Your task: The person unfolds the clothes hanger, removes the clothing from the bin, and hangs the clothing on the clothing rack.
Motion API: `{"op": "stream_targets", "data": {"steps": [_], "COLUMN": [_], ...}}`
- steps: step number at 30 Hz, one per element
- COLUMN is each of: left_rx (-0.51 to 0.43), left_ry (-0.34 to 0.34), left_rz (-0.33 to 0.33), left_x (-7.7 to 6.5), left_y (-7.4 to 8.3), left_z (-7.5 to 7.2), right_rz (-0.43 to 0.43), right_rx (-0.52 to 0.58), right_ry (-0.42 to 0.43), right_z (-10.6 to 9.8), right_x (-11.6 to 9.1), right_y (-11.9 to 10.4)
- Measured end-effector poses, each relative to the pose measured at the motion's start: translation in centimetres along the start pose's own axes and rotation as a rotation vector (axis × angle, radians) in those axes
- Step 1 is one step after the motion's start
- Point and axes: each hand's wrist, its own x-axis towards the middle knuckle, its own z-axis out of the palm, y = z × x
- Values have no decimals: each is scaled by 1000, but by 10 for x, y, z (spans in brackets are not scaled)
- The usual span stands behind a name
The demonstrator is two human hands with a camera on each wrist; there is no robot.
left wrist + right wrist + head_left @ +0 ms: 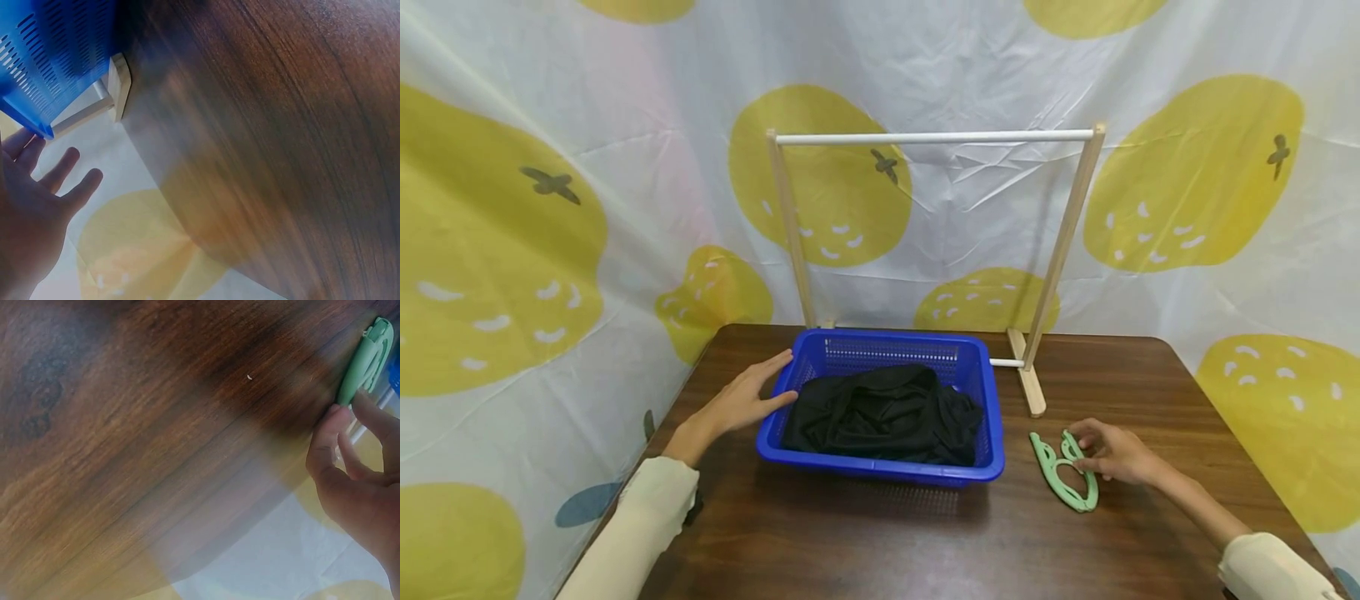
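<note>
A blue plastic basket (992,417) stands on the table with a bunched black cloth (883,417) inside. My left hand (741,404) is at the basket's left rim, fingers extended; in the left wrist view the hand (37,206) has its fingertips at the basket's edge. To the right of the basket lies a light green folding hanger (1063,483), its arms folded in. My right hand (1116,454) pinches one side of it between thumb and fingers. The right wrist view shows that grip at the end of the hanger (359,369).
Behind the basket rises a wooden rack with a white crossbar (936,137); its right foot (1032,392) sits between basket and hanger. The brown wooden table (880,550) backs onto a fruit-patterned curtain (985,75).
</note>
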Motion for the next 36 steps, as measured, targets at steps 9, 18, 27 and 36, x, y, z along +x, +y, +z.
{"op": "stream_targets", "data": {"steps": [9,18,27,36], "left_rx": [7,-4,-10,-20], "left_ry": [1,-14,-17,-20], "left_rz": [-3,-18,-21,-14], "left_x": [0,0,1,1], "left_y": [-1,1,-1,-1], "left_z": [0,0,0,-1], "right_rz": [6,-3,-36,-116], "right_rx": [-2,46,70,151], "right_ry": [-39,-86,-46,-59], "right_z": [0,0,-4,-6], "right_x": [-1,-1,-4,-2], "right_y": [-3,-2,-3,-4]}}
